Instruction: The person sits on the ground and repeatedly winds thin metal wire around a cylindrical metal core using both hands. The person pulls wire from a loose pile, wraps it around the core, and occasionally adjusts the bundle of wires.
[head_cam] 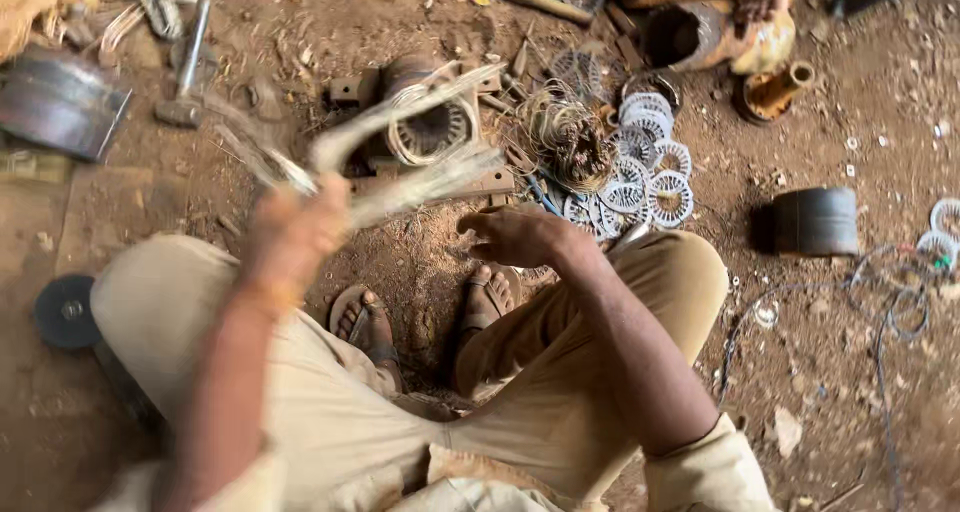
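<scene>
The left hand [292,230] is clenched around a blurred bundle of pale wire strands [410,147], lifted just above the motor stator [430,122] on the dirt floor [820,372]. The right hand [515,237] hovers released, near the stator, fingers loosely spread, holding nothing.

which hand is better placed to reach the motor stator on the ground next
Likely the right hand: it hangs open and empty near the stator. The left hand is raised, gripping a blurred wire bundle.
</scene>
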Available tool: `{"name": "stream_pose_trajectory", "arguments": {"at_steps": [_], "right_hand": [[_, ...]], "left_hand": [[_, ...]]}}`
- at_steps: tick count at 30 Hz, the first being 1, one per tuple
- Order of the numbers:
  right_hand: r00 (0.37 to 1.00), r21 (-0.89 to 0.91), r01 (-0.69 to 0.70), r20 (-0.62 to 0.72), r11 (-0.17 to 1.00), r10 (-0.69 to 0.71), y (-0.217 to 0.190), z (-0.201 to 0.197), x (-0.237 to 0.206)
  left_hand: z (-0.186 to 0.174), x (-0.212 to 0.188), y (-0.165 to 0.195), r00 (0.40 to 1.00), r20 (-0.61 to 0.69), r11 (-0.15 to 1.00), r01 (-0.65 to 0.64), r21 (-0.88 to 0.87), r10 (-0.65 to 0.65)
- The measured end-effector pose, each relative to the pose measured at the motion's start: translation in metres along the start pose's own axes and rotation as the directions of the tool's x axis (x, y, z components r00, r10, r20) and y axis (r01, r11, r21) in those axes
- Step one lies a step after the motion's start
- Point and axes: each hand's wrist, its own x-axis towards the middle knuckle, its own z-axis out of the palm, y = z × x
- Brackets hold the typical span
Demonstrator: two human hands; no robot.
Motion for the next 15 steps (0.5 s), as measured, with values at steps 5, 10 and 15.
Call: {"name": "stream_pose_trajectory", "arguments": {"at_steps": [5,10,15], "right_hand": [[0.884,-0.172,0.346,-0.271,0.922,-0.382,0.015,0.006,0.008],[0.996,-0.033,0.084,-0.027,0.996,-0.084,0.005,0.007,0.012],[1.0,-0.212,0.003,0.026,0.977,0.003,0.0,0.0,0.014]], "left_hand": [[-0.077,0.066,0.026,0.869,-0.212,0.893,-0.422,0.156,0.448],[-0.043,0.134,0.045,0.809,-0.104,0.725,-0.451,0.521,0.578],[0.032,0.154,0.022,0.933,0.358,0.839,-0.157,0.521,-0.047]]}}
